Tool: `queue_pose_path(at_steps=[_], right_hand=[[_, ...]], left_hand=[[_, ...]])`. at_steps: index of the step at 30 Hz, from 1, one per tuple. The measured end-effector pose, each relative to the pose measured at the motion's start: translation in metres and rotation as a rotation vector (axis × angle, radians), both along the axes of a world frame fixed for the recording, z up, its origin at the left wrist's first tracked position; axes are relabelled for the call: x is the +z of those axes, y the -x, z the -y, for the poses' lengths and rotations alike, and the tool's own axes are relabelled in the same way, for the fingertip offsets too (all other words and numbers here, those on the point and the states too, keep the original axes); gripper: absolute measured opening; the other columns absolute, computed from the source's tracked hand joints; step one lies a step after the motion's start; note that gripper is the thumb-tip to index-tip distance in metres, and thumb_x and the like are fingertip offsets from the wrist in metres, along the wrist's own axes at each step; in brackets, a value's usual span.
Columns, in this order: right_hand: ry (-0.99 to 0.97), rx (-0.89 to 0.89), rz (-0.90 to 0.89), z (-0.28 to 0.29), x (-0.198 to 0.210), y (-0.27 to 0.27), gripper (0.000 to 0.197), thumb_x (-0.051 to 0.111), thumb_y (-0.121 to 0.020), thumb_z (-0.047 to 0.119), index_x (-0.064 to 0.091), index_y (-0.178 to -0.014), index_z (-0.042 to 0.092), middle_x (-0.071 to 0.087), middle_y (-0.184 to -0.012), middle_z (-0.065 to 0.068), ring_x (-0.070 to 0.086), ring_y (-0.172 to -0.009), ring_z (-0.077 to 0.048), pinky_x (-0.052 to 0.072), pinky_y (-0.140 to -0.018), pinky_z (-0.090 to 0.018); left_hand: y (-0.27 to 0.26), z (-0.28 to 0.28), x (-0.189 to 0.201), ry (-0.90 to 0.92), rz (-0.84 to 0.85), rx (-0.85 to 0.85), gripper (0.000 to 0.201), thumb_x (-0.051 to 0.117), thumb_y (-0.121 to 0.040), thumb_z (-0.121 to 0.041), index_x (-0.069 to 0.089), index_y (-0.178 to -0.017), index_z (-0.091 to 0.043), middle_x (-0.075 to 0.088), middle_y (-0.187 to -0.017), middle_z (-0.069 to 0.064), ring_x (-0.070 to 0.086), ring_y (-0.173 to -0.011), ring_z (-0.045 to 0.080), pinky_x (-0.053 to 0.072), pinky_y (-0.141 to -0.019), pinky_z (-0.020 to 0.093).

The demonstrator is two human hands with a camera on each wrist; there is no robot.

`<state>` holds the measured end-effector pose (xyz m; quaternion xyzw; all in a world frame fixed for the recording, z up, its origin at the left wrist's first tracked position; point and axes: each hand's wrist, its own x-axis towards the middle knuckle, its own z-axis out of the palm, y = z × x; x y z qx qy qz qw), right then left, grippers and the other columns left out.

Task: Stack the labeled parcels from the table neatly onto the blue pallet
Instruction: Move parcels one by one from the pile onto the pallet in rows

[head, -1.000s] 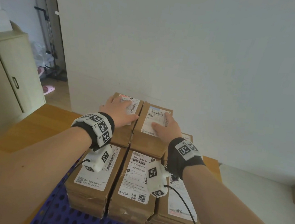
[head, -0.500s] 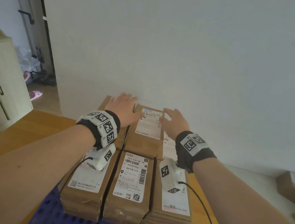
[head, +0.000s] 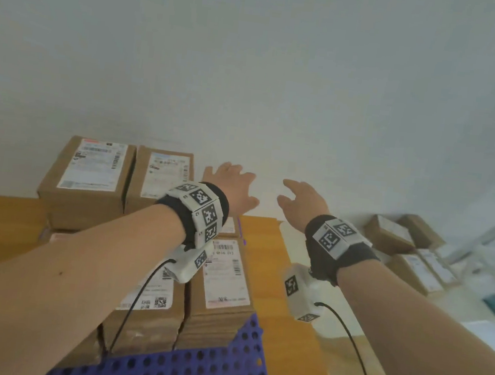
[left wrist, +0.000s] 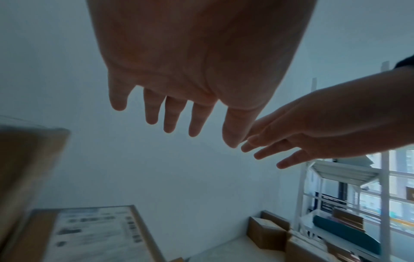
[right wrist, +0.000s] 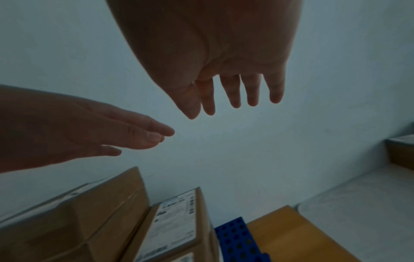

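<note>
Brown labeled parcels are stacked on the blue pallet, two of them raised a layer higher at the back left and others lower at the front. My left hand hovers in the air to the right of the raised parcels, fingers spread and empty. To its right my right hand is also lifted, fingers straight, holding nothing. Both wrist views show bare open palms against the white wall. More labeled parcels lie on the white table at the far right.
The pallet sits on a wooden surface that ends against a white wall. To the right a white table adjoins it. Beyond it stands a white metal rack by a window.
Both hands have lifted off the two top parcels and swung right, off the stack. The view has turned right, bringing the parcels on the white table into sight.
</note>
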<state>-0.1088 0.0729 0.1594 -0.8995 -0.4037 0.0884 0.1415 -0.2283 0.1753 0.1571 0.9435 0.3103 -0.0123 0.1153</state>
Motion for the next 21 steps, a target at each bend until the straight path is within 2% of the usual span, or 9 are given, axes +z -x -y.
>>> queue_pose_path(at_steps=[6, 11, 16, 21], right_hand=[[0.010, -0.100, -0.022, 0.063, 0.000, -0.040, 0.049, 0.040, -0.098, 0.030, 0.033, -0.146, 0.022, 0.031, -0.152, -0.005, 0.029, -0.140, -0.025, 0.025, -0.112, -0.033], [0.001, -0.185, -0.043, 0.122, -0.003, -0.084, 0.049, 0.041, -0.098, 0.031, 0.033, -0.145, 0.024, 0.034, -0.151, -0.005, 0.036, -0.136, -0.026, 0.030, -0.109, -0.032], [-0.015, -0.225, -0.081, 0.189, -0.010, -0.142, 0.050, 0.042, -0.098, 0.030, 0.033, -0.146, 0.023, 0.037, -0.150, -0.007, 0.037, -0.135, -0.027, 0.033, -0.106, -0.031], [-0.077, -0.272, -0.115, 0.264, -0.019, -0.206, 0.048, 0.044, -0.097, 0.027, 0.037, -0.145, 0.023, 0.040, -0.148, -0.008, 0.040, -0.132, -0.028, 0.033, -0.107, -0.033]], left_hand=[[-0.056, 0.053, -0.002, -0.046, -0.021, -0.112, 0.060, 0.041, -0.094, -0.047, 0.023, -0.148, -0.025, 0.014, -0.157, 0.005, 0.009, -0.145, 0.024, 0.013, -0.116, 0.049], [-0.110, 0.100, -0.010, -0.055, -0.042, -0.181, 0.061, 0.044, -0.093, -0.044, 0.025, -0.148, -0.024, 0.012, -0.158, 0.006, 0.010, -0.145, 0.025, 0.015, -0.116, 0.048], [-0.175, 0.162, -0.017, -0.079, -0.072, -0.205, 0.060, 0.045, -0.092, -0.044, 0.028, -0.146, -0.023, 0.016, -0.157, 0.006, 0.014, -0.144, 0.025, 0.018, -0.114, 0.046], [-0.247, 0.231, -0.028, -0.105, -0.098, -0.218, 0.056, 0.047, -0.091, -0.041, 0.035, -0.142, -0.021, 0.027, -0.151, 0.006, 0.023, -0.139, 0.026, 0.022, -0.112, 0.045]])
